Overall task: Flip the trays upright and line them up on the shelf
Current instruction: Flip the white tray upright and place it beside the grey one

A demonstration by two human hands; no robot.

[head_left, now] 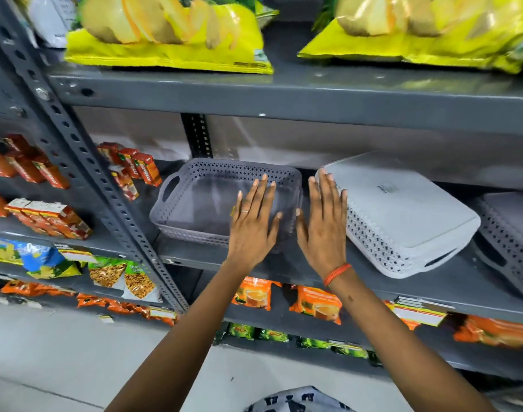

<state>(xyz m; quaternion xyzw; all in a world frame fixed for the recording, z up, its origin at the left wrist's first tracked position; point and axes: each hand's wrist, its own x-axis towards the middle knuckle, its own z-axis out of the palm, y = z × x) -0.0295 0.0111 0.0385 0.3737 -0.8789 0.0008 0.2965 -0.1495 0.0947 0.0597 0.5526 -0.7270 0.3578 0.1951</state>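
Left hand [252,224] flat over upright tray [201,203], right hand [322,224] flat beside overturned tray [403,215]

- Under the left hand's fingers [264,191], the upright tray [201,200] looks like grey plastic, matt, its walls pierced with small holes.
- Beside the right hand's fingertips [328,185], the overturned tray [403,209] is pale plastic with a smooth, faintly shiny base.
- The shelf [284,93] above the fingers is grey painted metal, scuffed.
- The snack bags [171,40] are glossy yellow film.
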